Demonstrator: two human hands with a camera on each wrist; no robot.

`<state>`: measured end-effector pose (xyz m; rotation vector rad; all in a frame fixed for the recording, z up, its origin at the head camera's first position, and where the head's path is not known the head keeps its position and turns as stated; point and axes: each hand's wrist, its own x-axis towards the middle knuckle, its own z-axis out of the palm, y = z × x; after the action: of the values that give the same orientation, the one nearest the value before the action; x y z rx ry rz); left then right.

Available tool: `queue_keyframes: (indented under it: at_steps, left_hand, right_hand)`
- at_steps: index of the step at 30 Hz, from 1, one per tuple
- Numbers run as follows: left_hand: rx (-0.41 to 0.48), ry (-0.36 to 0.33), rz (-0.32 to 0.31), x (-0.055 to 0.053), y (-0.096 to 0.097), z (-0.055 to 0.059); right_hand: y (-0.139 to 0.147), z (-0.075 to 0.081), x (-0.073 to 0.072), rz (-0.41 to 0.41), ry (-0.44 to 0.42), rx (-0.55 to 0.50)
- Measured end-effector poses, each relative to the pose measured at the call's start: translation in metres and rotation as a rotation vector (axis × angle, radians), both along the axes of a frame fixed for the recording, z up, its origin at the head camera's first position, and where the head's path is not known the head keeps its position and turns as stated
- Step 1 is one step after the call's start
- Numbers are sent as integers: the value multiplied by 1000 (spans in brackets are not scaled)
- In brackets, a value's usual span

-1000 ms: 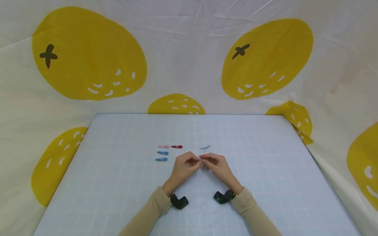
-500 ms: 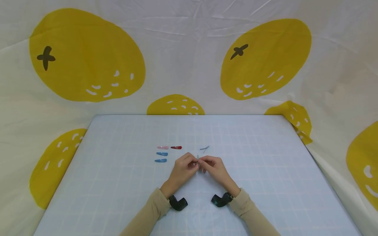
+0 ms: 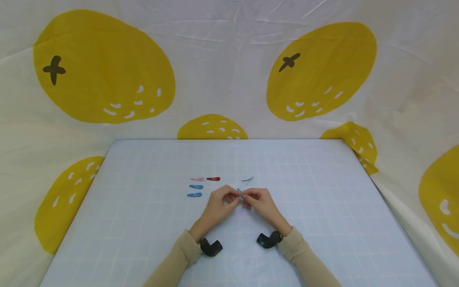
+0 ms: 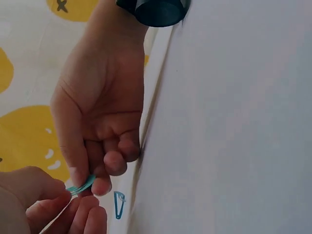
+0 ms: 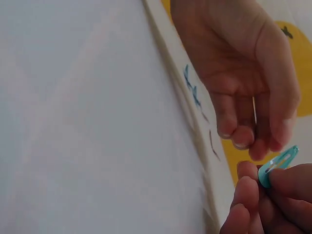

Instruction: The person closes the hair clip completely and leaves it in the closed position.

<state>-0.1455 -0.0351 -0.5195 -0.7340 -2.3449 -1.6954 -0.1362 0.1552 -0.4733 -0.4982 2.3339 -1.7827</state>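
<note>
A teal snap hair clip (image 3: pixel 240 192) is held between both hands above the table. My right hand (image 3: pixel 264 205) pinches its wide end between thumb and forefinger; the right wrist view shows the clip (image 5: pixel 284 160) tilted, its narrow tip pointing up. From the other side, my left hand (image 3: pixel 216 203) has thumb and forefinger at the clip's edge, seemingly pinching it, though the exact contact is partly hidden. In the left wrist view only a curved sliver of the clip (image 4: pixel 87 183) shows between the fingertips.
Left of the hands lie a pink clip (image 3: pixel 197 179), a red clip (image 3: pixel 213 179) and two blue clips (image 3: pixel 196 187), laid flat in rows. Another blue clip (image 3: pixel 247 179), its parts spread apart, lies just beyond the hands. A pale checked cloth covers the table (image 3: pixel 322 223).
The teal clip, mostly hidden between the fingertips before, has turned into plain view. Both hands stay close together, the left forearm shifting slightly left.
</note>
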Motion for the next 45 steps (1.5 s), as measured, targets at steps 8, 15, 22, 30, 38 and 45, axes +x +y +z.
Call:
queue_keyframes:
  at_steps: [8, 15, 22, 30, 38, 45]
  left_hand:
    - [13, -241, 55, -6, -12, 8]
    - [-4, -225, 79, -5, -22, 10]
    - [-113, -175, 217, -6, -35, 16]
    - [-259, 46, 239, -15, -53, 22]
    - [-355, 176, 217, -29, -72, 24]
    - [-451, 254, 219, -35, -83, 22]
  right_hand:
    - [5, -23, -20, 60, 31, 64]
    - [-1, -21, -23, 63, 82, 90]
    - [-17, -12, -28, 17, 36, 74]
    - [-32, -3, -35, 17, 26, 46]
    - [-45, -22, -50, -21, 19, 50]
    - [-59, -26, -56, -45, 43, 84]
